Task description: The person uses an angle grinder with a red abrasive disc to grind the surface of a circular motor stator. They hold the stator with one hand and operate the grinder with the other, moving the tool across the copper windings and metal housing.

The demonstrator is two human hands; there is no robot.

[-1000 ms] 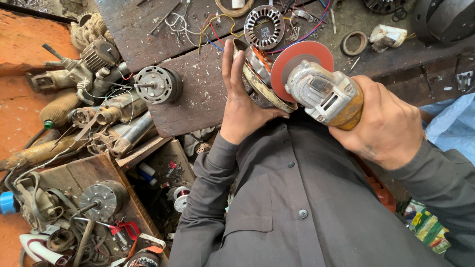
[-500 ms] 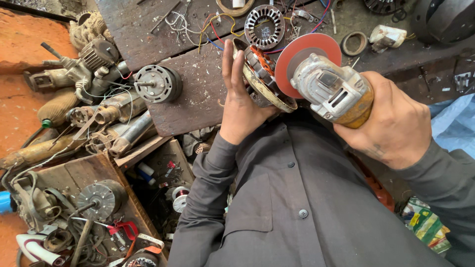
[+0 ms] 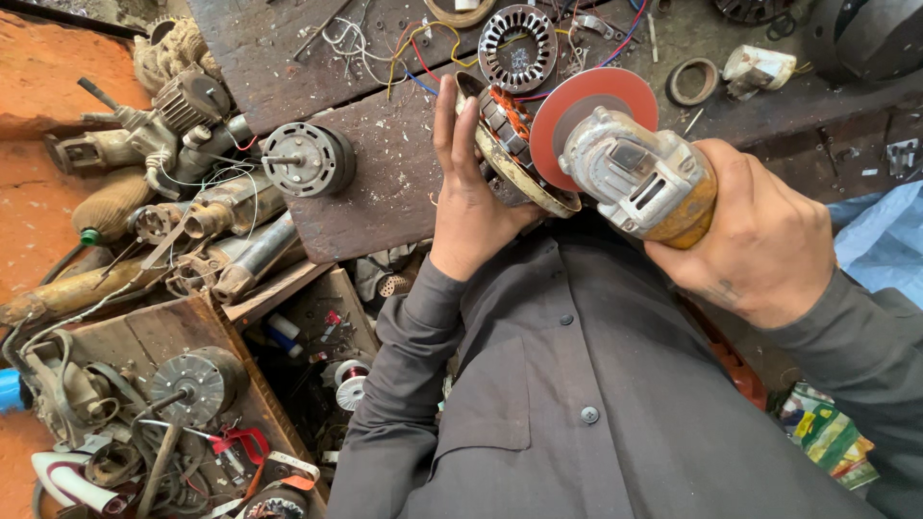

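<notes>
The right hand (image 3: pixel 760 231) was clenched round the yellow body of an angle grinder (image 3: pixel 639 178), whose grey metal head pointed toward the left hand; its red disc (image 3: pixel 577 96) stood on edge, just beside the motor part held opposite it, though whether the disc actually touched that part could not be told; the left hand (image 3: pixel 468 197) was grasping a round motor stator (image 3: pixel 510 144), fingers stretched up along its back and thumb hidden behind it, so that the stator sat tilted, its copper windings and pale rim facing the disc; both hands were raised above the chest of a dark grey buttoned shirt (image 3: pixel 577 384), over the near edge of a worn wooden workbench (image 3: pixel 385 173); on the bench, well apart from the hands, lay a bare ring-shaped stator core (image 3: pixel 519 43) among loose coloured wires (image 3: pixel 404 43), and a small round motor with a shaft (image 3: pixel 306 159) near the bench's left edge; to the left was a heap of old dusty motors and tool bodies (image 3: pixel 183 144); lower left, a wooden box (image 3: pixel 125 327) held another motor (image 3: pixel 197 384) and scrap parts
</notes>
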